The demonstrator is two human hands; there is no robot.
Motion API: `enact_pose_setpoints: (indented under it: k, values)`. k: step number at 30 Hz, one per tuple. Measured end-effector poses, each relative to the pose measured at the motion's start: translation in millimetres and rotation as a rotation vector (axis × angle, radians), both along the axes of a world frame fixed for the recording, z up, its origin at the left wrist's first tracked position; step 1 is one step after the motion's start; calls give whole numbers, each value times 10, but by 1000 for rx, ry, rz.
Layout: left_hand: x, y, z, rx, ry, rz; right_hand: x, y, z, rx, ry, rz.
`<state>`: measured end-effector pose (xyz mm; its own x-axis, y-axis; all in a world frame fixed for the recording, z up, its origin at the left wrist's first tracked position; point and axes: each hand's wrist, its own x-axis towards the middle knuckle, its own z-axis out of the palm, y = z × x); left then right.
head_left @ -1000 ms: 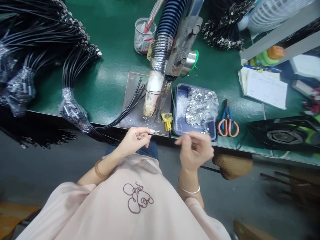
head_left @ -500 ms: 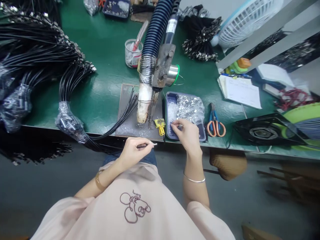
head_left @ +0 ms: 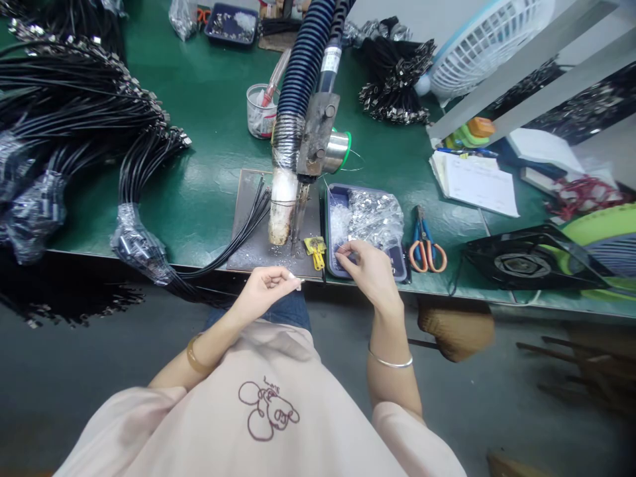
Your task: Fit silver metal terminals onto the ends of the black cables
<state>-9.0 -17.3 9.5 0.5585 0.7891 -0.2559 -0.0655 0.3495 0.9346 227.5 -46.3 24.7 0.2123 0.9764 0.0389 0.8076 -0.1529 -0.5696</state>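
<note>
Left hand (head_left: 271, 286): thumb and forefinger pinched on a small pale piece (head_left: 299, 284) projecting from their tips. Right hand (head_left: 368, 268): thumb and forefinger close together over the blue tray (head_left: 401, 264); whether they grip anything cannot be told. Beyond both sets of fingers, a white label (head_left: 331, 59) on a dark tube bears print too small to read; the writing on the notepad (head_left: 479, 185), right of the right fingers, is likewise illegible. Just beyond the right fingertips, the tray contains translucent bits (head_left: 340, 222) and bagged metal parts (head_left: 376, 217). Beyond the left fingers, a clear cup (head_left: 259, 120) holds a red-ended tool (head_left: 273, 85).
</note>
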Motion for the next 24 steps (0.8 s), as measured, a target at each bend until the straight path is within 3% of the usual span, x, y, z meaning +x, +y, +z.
enact_pose_setpoints:
  k: [11, 20, 24]
  values:
    - [18, -11, -10, 71, 2, 11, 18, 2, -13, -15, -142, 31]
    - [28, -5, -68, 32, 1, 110, -22, -121, -45, 94, -168, -191]
    - [13, 15, -64, 22, 12, 100, -42, -146, -86, 112, -154, -216]
